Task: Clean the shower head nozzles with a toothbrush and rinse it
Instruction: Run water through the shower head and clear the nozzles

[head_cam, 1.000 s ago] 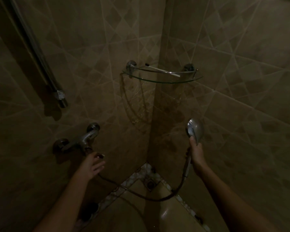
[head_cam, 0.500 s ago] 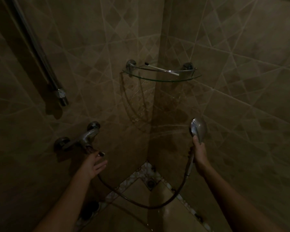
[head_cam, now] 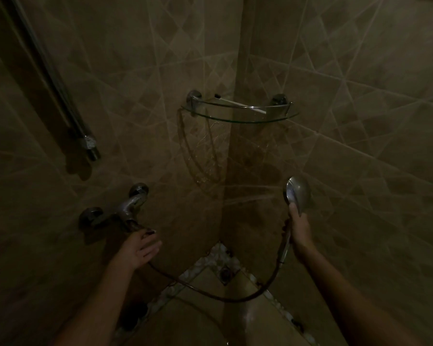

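I see my right hand (head_cam: 300,227) gripping the shower head (head_cam: 298,192) by its handle, its face turned toward the tiled corner with faint streaks of water leaving it. My left hand (head_cam: 140,247) is just under the tap (head_cam: 131,206), fingers loose. The toothbrush (head_cam: 240,104) lies on the glass shelf (head_cam: 240,120).

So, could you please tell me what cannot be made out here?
Head view, all dim:
Shower head nozzles: face turned sideways, nearly edge-on.
Toothbrush bristles on the glass shelf: too small and dark.
Whether the left hand touches the tap: lost in shadow.
Wall rail top: cut off by the upper edge.
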Tool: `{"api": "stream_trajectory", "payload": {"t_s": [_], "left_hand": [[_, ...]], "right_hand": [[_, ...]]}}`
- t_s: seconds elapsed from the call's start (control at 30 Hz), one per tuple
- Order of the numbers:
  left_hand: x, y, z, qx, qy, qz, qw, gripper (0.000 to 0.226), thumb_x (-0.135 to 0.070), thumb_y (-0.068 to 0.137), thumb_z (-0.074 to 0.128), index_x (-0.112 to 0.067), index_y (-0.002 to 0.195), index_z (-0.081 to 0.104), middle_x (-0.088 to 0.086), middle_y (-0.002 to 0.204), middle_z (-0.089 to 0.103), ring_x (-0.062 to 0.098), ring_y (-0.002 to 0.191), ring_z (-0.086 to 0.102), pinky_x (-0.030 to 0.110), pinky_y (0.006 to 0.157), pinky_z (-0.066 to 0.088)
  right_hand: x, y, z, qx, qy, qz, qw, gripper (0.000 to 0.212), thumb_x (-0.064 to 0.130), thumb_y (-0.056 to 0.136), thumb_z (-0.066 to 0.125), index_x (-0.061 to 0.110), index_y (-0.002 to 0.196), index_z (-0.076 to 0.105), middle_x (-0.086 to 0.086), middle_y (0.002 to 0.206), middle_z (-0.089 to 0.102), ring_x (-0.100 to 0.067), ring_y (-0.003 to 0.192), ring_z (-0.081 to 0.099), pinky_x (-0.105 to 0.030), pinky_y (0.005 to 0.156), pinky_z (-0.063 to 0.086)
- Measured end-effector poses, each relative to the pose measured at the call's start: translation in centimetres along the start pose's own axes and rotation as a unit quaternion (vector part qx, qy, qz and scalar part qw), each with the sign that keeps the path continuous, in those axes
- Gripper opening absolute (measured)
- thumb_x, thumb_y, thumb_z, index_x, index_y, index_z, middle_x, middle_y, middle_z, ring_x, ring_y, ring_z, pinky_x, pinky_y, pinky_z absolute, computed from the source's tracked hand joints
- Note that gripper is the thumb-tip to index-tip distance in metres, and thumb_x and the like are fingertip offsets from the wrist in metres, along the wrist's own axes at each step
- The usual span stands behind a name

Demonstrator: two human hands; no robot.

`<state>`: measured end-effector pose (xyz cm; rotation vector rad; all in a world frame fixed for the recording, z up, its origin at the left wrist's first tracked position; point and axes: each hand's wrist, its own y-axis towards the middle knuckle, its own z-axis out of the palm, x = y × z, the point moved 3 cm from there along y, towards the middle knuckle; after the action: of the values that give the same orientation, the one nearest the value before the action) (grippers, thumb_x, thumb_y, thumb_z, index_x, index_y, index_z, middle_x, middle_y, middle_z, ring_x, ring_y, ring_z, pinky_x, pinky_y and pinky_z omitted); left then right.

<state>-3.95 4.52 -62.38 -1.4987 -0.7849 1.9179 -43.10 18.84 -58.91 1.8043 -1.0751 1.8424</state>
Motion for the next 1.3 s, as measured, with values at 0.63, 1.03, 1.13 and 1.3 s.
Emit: {"api": "stream_trajectory", "payload": {"t_s": [0.63, 1.03, 1.13, 1.3], "left_hand": [[-1.0, 3.2, -0.1, -0.006, -0.113, -0.042, 0.993, 0.020, 0.015, 0.094, 0.042, 0.003, 0.086, 0.056, 0.025, 0.107, 0.061, 0.032, 0.131, 0.051, 0.037, 0.106, 0.042], [0.7, 4.6, 0.1, 0.041, -0.099, -0.023, 0.994, 0.023, -0.005, 0.101, 0.042, 0.003, 0.118, 0.056, 0.023, 0.147, 0.047, 0.033, 0.134, 0.048, 0.040, 0.109, 0.038], [1.5, 3.5, 1.7, 0.057, 0.011, -0.043, 0.997, 0.020, -0.010, 0.102, 0.043, -0.002, 0.114, 0.056, 0.019, 0.139, 0.057, 0.032, 0.108, 0.062, 0.040, 0.093, 0.048], [0.3, -0.3, 6.5, 0.134, 0.228, 0.064, 0.962, 0.040, -0.007, 0.093, 0.064, -0.013, 0.131, 0.053, 0.009, 0.117, 0.072, 0.024, 0.087, 0.072, 0.033, 0.075, 0.057]], "right_hand": [[1.6, 1.2, 2.7, 0.020, -0.013, -0.006, 1.000, 0.033, 0.053, 0.102, 0.043, 0.020, 0.102, 0.051, -0.009, 0.091, 0.055, -0.023, 0.077, 0.054, -0.037, 0.069, 0.046], [3.3, 0.8, 4.3, 0.127, -0.055, -0.028, 0.990, 0.030, 0.031, 0.093, 0.061, 0.012, 0.115, 0.054, -0.005, 0.093, 0.054, -0.019, 0.080, 0.052, -0.034, 0.069, 0.045], [4.8, 0.4, 5.1, 0.120, -0.086, -0.049, 0.988, 0.022, 0.019, 0.093, 0.067, 0.015, 0.111, 0.056, -0.001, 0.092, 0.058, -0.016, 0.080, 0.056, -0.034, 0.070, 0.048], [9.4, -2.0, 7.6, 0.144, -0.048, -0.078, 0.985, 0.027, 0.003, 0.093, 0.063, 0.017, 0.070, 0.058, 0.005, 0.060, 0.058, -0.011, 0.055, 0.054, -0.029, 0.056, 0.044]]}}
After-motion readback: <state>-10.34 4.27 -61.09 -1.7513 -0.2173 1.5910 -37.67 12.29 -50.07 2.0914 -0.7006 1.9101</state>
